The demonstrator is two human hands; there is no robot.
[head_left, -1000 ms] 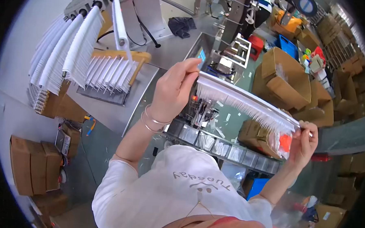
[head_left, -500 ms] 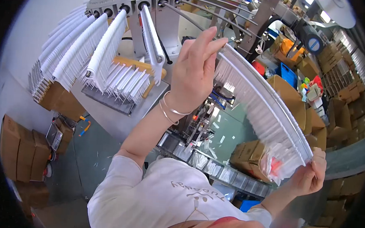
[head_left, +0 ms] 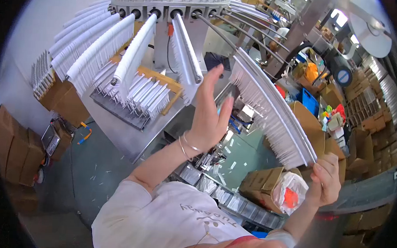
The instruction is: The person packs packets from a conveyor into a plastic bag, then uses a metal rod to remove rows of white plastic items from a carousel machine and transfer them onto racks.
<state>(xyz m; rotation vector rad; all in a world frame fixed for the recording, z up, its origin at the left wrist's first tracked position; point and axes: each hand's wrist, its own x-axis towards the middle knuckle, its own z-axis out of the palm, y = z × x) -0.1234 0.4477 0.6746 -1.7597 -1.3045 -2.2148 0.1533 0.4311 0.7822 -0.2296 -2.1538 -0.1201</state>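
My right hand (head_left: pixel 326 180) grips the near end of a long metal rail hung with a fringe of thin white strips (head_left: pixel 273 110); what the strips are I cannot make out. The rail slants up and away, and its far end meets the tip of a bare metal rod (head_left: pixel 218 32) on a round rotary rack (head_left: pixel 168 4). My left hand (head_left: pixel 211 118), with bracelets at the wrist, is open, thumb and fingers apart, left of the rail and not touching it. Nearest to it hangs a rack arm loaded with white strips (head_left: pixel 187 57).
More loaded arms (head_left: pixel 137 50) fan out at the left. Below them a wooden-framed holder (head_left: pixel 171 84) with white strips stands on a grey table (head_left: pixel 140 141). A compartmented conveyor (head_left: pixel 259 197) runs before me. Cartons (head_left: pixel 18 147) stand left; a bagged carton (head_left: pixel 258 184) and blue crate (head_left: pixel 309 101) are right.
My left hand has come away from the rail's far end and moved down, its fingers opening. The rail's near end, in my right hand, has shifted left and up. The rack appears further right.
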